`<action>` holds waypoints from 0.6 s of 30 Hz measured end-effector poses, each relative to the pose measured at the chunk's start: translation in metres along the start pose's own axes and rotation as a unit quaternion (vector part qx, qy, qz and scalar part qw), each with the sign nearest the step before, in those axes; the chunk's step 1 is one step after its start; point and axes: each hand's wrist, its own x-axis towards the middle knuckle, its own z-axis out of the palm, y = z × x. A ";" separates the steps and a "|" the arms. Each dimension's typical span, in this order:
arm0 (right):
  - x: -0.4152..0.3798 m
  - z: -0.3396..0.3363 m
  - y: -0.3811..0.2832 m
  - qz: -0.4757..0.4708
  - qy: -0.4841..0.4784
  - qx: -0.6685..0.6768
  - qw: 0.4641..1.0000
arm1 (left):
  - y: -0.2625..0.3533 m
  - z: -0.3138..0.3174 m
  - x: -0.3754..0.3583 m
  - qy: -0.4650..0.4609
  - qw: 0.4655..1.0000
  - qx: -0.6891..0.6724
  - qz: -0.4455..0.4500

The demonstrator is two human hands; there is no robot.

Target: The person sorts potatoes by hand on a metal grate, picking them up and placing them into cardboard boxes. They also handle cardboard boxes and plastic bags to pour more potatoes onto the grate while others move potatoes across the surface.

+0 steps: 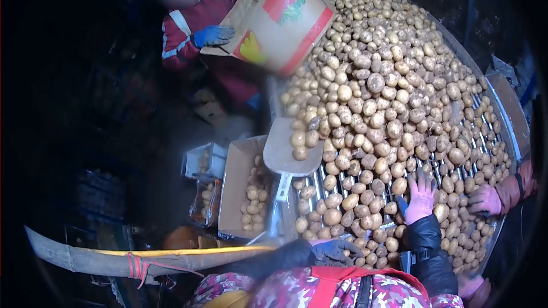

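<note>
My right hand (pixel 421 197), in a pink glove with a blue palm edge, reaches forward over the heap of potatoes (pixel 394 102). Its fingers are spread, with their tips against potatoes and none gripped. Close to my body, my left hand (pixel 337 251), in a glove that looks blue from here, rests at the near edge of the potatoes with its fingers stretched out. Slatted metal rollers (pixel 315 185) show between the potatoes. A large pale scoop (pixel 294 151) lies ahead of my left hand, several potatoes on its blade and its handle toward me.
At upper left, a co-worker in blue gloves holds a tilted cardboard box (pixel 279 17) against the heap. A co-worker's pink-gloved hand (pixel 485 199) touches potatoes at right. An open carton (pixel 231 194) of potatoes stands left. A curved bar (pixel 108 262) crosses the lower left.
</note>
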 end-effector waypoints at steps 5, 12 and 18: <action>-0.001 0.007 0.005 0.002 -0.008 -0.001 1.000 | -0.023 -0.030 0.012 -0.016 0.962 0.245 0.120; 0.000 0.003 0.003 0.003 -0.006 0.004 1.000 | -0.018 -0.034 0.014 0.006 1.000 0.005 0.005; 0.007 -0.019 -0.010 0.036 -0.083 -0.051 0.995 | -0.024 -0.054 0.020 0.038 0.975 0.217 -0.002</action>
